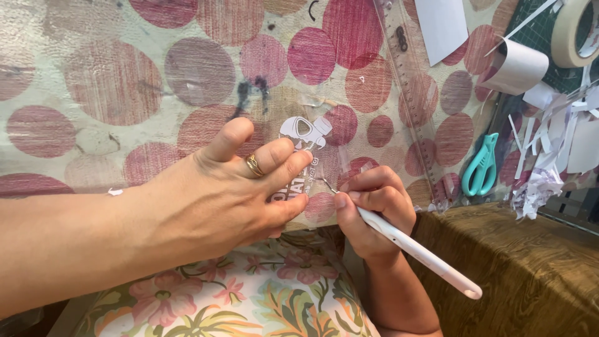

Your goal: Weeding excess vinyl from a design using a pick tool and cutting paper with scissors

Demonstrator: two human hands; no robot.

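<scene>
My left hand [231, 187], with a gold ring on one finger, lies flat with spread fingers on a clear sheet bearing a white sticker design [304, 134]. It presses the sheet onto the dotted tablecloth [112, 81]. My right hand [373, 212] grips a white pen-shaped tool [419, 253] with a thin metal hook tip. The tip touches the sheet just right of my left fingertips.
A clear plastic ruler [409, 87] lies slanted to the right of the sheet. Teal scissors [482, 165], paper scraps [549, 162], a curled white paper [521, 65] and a tape roll [577, 31] sit at the right. A brown cloth [530, 268] covers the lower right, floral fabric [249, 299] lies below.
</scene>
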